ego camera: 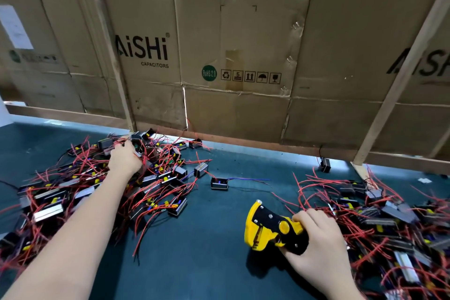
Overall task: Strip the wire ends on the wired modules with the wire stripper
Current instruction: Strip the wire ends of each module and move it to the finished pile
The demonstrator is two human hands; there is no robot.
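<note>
Wire stripper (274,229) is gripped by the right hand (316,241); the left hand (124,157) is sunk in wired modules (155,173), its grasp unclear.

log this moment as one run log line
left hand: reaching into left pile of red-wired black modules | right hand: grips yellow-and-black wire stripper | stripping: not yet begun

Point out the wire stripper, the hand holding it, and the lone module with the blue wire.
wire stripper (272,229): head view, on its black and yellow body.
right hand (319,238): head view, on the back of the hand.
module (219,183): head view, on its black case.
</note>
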